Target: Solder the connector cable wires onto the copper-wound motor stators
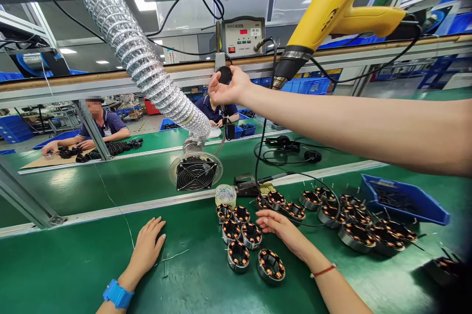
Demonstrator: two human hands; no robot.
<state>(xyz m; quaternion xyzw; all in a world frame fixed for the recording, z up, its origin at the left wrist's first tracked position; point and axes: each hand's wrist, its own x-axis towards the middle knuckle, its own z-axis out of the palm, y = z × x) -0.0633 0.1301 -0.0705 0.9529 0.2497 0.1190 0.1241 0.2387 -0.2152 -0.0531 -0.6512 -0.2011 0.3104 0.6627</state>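
My left hand (148,241), with a blue watch at its wrist, lies flat on the green bench (88,265), fingers stretched and holding nothing. A thin wire lies beside it. My right hand (278,228), above a red bracelet, hovers with fingers extended next to a motor stator (251,235); whether the fingertips touch it I cannot tell. Several stators with copper windings stand in a small group left of it, and another stator (271,266) sits nearer me. From the right, another person's hand (230,86) reaches across to a round black part (224,75) under the shelf.
Many stators (357,238) and a blue bin (405,201) occupy the right side. A soldering station (243,39) stands on the shelf. A yellow heat gun (328,14) and a silver duct (136,53) with a fan (196,175) hang overhead. Co-workers sit opposite.
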